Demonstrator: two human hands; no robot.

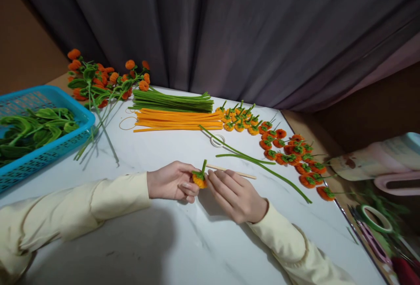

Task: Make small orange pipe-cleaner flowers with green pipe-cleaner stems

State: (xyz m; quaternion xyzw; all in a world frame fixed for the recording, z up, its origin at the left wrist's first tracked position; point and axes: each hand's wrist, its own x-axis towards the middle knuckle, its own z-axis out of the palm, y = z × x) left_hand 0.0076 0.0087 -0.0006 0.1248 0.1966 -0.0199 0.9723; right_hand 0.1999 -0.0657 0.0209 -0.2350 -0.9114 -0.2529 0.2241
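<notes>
My left hand (175,181) holds a small yellow-orange pipe-cleaner flower (199,182) between thumb and fingers. The flower has a green collar and a short green stem that points up. At its right side is my right hand (234,193), with the fingertips pressed together against the flower's edge. A thin wooden stick (246,175) shows just behind my right fingers; whether it lies on the table or touches them I cannot tell. Beyond the hands lie long green pipe cleaners (249,155) and a small white tape roll (217,140).
Bundles of green pipe cleaners (172,102) and orange pipe cleaners (179,120) lie at the back. Yellow-orange flowers (239,125) and orange-red flowers (281,158) stand rightward. Left are a blue basket (88,119) of leaves and finished stems (108,79). A pitcher (367,160) and scissors (374,241) are right.
</notes>
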